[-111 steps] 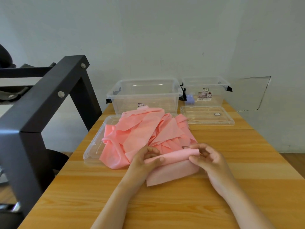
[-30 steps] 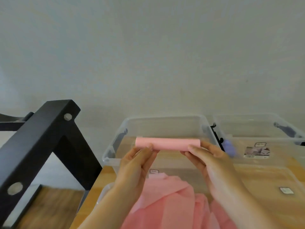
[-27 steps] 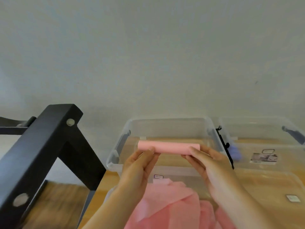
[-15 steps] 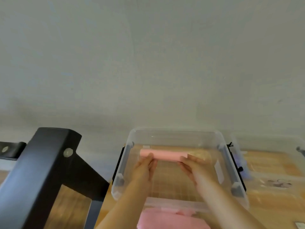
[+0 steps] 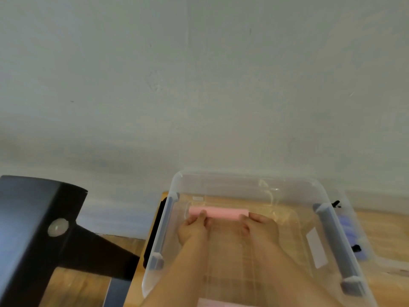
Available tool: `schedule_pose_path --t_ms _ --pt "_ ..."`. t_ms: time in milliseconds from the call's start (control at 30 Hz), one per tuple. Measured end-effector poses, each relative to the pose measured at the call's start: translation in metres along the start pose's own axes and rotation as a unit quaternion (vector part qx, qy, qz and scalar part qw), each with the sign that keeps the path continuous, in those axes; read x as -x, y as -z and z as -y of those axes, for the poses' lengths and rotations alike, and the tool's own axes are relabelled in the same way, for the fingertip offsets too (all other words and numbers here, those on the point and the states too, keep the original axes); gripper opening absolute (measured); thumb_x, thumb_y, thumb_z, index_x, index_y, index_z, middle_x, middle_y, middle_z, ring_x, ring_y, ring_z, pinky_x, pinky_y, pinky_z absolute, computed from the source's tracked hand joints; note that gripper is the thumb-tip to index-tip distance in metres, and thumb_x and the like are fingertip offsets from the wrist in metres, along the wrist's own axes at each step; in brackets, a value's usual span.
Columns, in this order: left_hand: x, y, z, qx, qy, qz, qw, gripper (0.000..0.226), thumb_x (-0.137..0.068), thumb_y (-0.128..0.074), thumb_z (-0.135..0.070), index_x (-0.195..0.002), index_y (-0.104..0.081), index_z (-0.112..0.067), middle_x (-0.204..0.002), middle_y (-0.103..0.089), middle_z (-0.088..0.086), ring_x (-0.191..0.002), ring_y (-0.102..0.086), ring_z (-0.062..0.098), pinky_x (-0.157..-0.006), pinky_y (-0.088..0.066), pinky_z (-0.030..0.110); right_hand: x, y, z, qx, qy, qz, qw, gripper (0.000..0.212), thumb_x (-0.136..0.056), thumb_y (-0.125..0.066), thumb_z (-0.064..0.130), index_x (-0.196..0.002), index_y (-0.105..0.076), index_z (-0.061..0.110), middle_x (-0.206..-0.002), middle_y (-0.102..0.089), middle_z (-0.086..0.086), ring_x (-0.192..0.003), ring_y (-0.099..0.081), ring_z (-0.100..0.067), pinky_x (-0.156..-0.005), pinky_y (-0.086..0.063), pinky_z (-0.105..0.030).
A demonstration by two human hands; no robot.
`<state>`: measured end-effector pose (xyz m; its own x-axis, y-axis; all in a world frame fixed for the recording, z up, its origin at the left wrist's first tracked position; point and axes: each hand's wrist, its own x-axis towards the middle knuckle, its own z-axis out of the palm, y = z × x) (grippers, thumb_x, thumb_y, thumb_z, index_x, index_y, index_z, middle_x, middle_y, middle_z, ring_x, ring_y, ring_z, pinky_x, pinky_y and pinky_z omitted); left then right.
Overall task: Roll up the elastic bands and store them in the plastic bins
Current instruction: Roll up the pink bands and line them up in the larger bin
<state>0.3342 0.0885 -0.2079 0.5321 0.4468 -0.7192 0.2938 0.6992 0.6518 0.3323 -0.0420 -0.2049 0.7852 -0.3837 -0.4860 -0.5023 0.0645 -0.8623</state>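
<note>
A rolled pink elastic band (image 5: 221, 213) lies crosswise low inside the clear plastic bin (image 5: 247, 176), near its far wall. My left hand (image 5: 194, 228) grips the roll's left end and my right hand (image 5: 261, 229) grips its right end, both reaching down into the bin. Whether the roll touches the bin floor I cannot tell. A strip of the loose pink bands (image 5: 212, 303) shows at the bottom edge, in front of the bin.
A second clear bin (image 5: 354, 218) with black latches stands to the right on the wooden table (image 5: 387, 231). A black metal frame (image 5: 39, 229) rises at the left, beside the table. A pale wall stands just behind the bins.
Both hands carried the roll from the table over the bin rim and lowered it deep inside toward the far wall. The camera tipped further over the bin.
</note>
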Motion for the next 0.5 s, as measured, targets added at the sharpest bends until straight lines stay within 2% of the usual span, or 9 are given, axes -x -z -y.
schedule_pose_path --t_ms 100,200,267,333,400,500 --pt "-0.01 -0.004 0.005 0.003 0.001 -0.007 1.0 0.012 -0.085 -0.067 0.005 -0.084 -0.056 0.0 -0.074 -0.061 0.015 -0.045 -0.063 0.016 -0.038 -0.049 0.016 -0.011 -0.006 -0.004 0.046 0.04 -0.015 0.998 0.026 -0.079 -0.076 0.006 -0.104 -0.072 0.0 -0.086 -0.071 -0.01 -0.076 -0.061 -0.02 -0.076 -0.048 -0.032" --pt "-0.017 -0.007 0.009 0.008 -0.005 -0.009 1.0 0.014 -0.084 -0.069 0.003 -0.09 -0.057 0.001 -0.078 -0.064 0.016 -0.041 -0.063 0.012 -0.04 -0.05 0.017 -0.018 -0.007 -0.006 0.106 0.091 -0.029 0.99 0.024 -0.081 -0.076 0.011 -0.103 -0.073 0.002 -0.1 -0.073 -0.013 -0.085 -0.062 -0.022 -0.078 -0.043 -0.027" --pt "-0.024 -0.009 0.01 0.006 -0.015 -0.018 1.0 0.014 -0.083 -0.07 0.003 -0.088 -0.057 0.002 -0.087 -0.065 0.021 -0.044 -0.065 0.016 -0.041 -0.051 0.019 -0.022 -0.01 -0.007 0.119 0.094 -0.037 0.988 0.025 -0.081 -0.075 0.014 -0.104 -0.073 0.003 -0.102 -0.073 -0.013 -0.09 -0.064 -0.025 -0.077 -0.041 -0.026" --pt "-0.029 -0.012 0.011 -0.001 -0.022 -0.022 1.0 0.014 -0.083 -0.071 0.001 -0.086 -0.058 0.001 -0.088 -0.066 0.021 -0.042 -0.064 0.013 -0.04 -0.051 0.019 -0.025 -0.015 -0.008 0.131 0.091 -0.044 0.986 0.027 -0.082 -0.075 0.016 -0.106 -0.073 0.004 -0.103 -0.072 -0.011 -0.095 -0.065 -0.027 -0.078 -0.04 -0.025" --pt "-0.031 -0.013 0.012 0.001 -0.029 -0.026 0.999 0.013 -0.085 -0.07 0.0 -0.088 -0.058 0.002 -0.08 -0.066 0.018 -0.039 -0.063 0.011 -0.041 -0.052 0.019 -0.029 -0.019 -0.011 0.146 0.091 -0.048 0.984 0.028 -0.081 -0.076 0.017 -0.105 -0.073 0.003 -0.104 -0.072 -0.012 -0.097 -0.065 -0.028 -0.079 -0.041 -0.026" --pt "-0.035 -0.014 0.014 0.01 -0.04 -0.019 0.999 0.017 -0.089 -0.063 0.003 -0.077 -0.052 0.0 -0.069 -0.061 0.018 -0.037 -0.061 0.012 -0.04 -0.051 0.019 -0.036 -0.024 -0.015 0.172 0.091 -0.047 0.98 0.028 -0.077 -0.078 0.022 -0.1 -0.075 0.006 -0.101 -0.072 -0.011 -0.092 -0.066 -0.027 -0.082 -0.046 -0.028"
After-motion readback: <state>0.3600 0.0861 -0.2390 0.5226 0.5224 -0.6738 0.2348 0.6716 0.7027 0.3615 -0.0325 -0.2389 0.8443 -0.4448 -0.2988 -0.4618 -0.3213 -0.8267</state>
